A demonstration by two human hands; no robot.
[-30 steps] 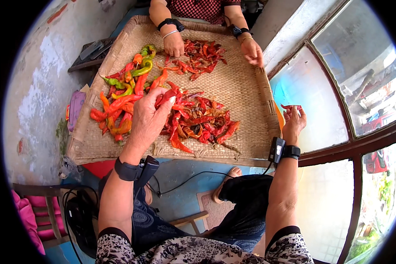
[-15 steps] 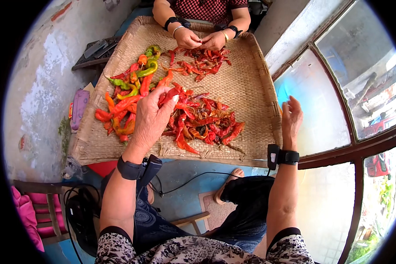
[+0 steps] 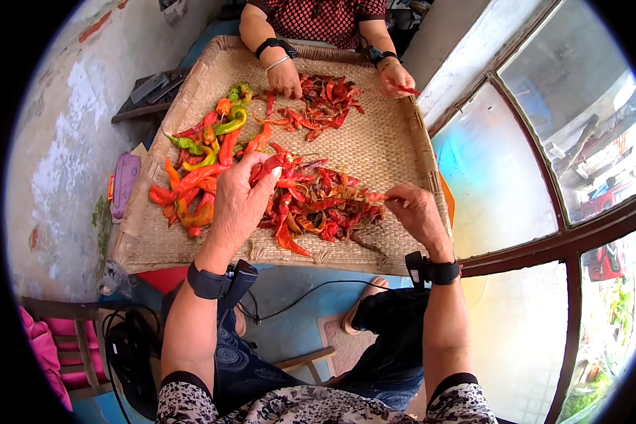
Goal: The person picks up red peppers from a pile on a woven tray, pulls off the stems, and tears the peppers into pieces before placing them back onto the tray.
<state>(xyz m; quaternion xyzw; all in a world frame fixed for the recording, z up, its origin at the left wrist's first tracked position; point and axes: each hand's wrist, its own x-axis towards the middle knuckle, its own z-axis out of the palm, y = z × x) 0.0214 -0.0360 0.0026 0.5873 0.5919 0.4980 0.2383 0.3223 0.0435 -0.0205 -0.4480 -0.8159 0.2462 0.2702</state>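
Observation:
A large woven tray (image 3: 381, 145) lies before me, strewn with chili peppers. My left hand (image 3: 242, 201) closes on a red chili (image 3: 267, 167) at the edge of the whole red, orange and green chilies (image 3: 201, 166) on the tray's left. My right hand (image 3: 413, 212) pinches a small red chili piece (image 3: 374, 196) over the near pile of split red chilies (image 3: 318, 205). Black bands sit on both my wrists. Across the tray another person's hands (image 3: 286, 78) work at a far pile of red chili pieces (image 3: 321, 106); that person's other hand (image 3: 396, 79) holds a red piece.
A window with a dark frame (image 3: 544, 247) runs along the right. A stained wall (image 3: 56, 155) is on the left, with a purple object (image 3: 124, 185) beside the tray. Cables (image 3: 290, 311) hang below the tray's front edge above my knees.
My right hand has come from the window side at the tray's right edge onto the near pile and now pinches a chili piece. The other person's hands have spread apart again.

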